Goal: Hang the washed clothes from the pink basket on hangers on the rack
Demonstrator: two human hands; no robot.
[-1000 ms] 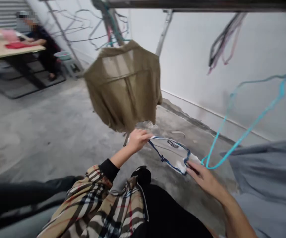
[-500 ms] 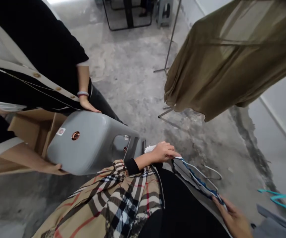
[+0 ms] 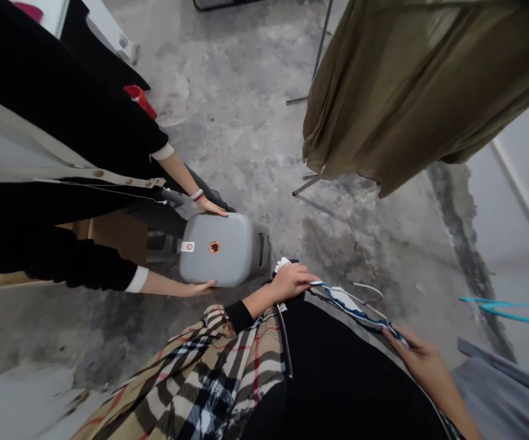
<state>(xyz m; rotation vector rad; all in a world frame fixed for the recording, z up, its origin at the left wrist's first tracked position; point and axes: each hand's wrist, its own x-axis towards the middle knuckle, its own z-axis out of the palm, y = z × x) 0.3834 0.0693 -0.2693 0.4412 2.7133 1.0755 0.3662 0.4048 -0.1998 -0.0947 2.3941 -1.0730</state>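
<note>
The left hand (image 3: 293, 280) is closed on one end of a white cloth (image 3: 351, 303) edged in blue, and the right hand (image 3: 418, 354) pinches the other end, so the cloth stretches taut between them across the person's black lap, with a wire hanger (image 3: 369, 291) just behind it. The hands are well apart. A plaid sleeve (image 3: 227, 360) covers the left arm. Just left of the left hand stands a grey stool (image 3: 221, 249), gripped on two sides by a co-worker's hands (image 3: 211, 206) reaching from black sleeves. Above the cloth an olive shirt (image 3: 406, 91) hangs over the concrete floor (image 3: 246, 122). Right of the right hand lie a teal hanger (image 3: 507, 308) and grey fabric (image 3: 507, 397).
</note>
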